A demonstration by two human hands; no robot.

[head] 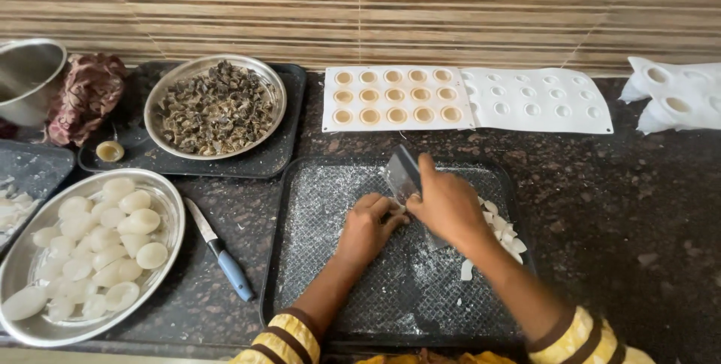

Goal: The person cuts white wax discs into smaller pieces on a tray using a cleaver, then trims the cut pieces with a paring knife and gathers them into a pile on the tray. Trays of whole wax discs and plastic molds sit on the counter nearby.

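**Inspector:** Report the right hand point(448, 202).

**Assistant:** Closed around a flat metal scraper blade point(403, 174), fingers wrapped over its top edge. The blade stands upright, its lower edge down on the black textured tray point(330, 206).

**Inspector:** And the left hand point(368, 225)?

**Assistant:** Curled shut, knuckles up, just left of the blade and touching the right hand. It presses on something white at the blade's foot; the item itself is largely hidden under the fingers, so I cannot tell its shape.

**Inspector:** What lies around the grip?

**Assistant:** To the right of the blade and behind the right wrist, a scatter of white cut pieces point(502, 230) on the tray. Beyond the blade, off the tray, a white mould sheet point(398, 97) with round cavities, part of them filled tan. Left of the left hand, off the tray, a blue-handled knife point(221, 250) lies on the dark stone counter point(616, 206). Further left, a steel plate point(174, 210) holding pale translucent peeled fruits point(105, 247). Up and left of the grip, a second steel plate point(274, 82) of dark peelings point(216, 107).
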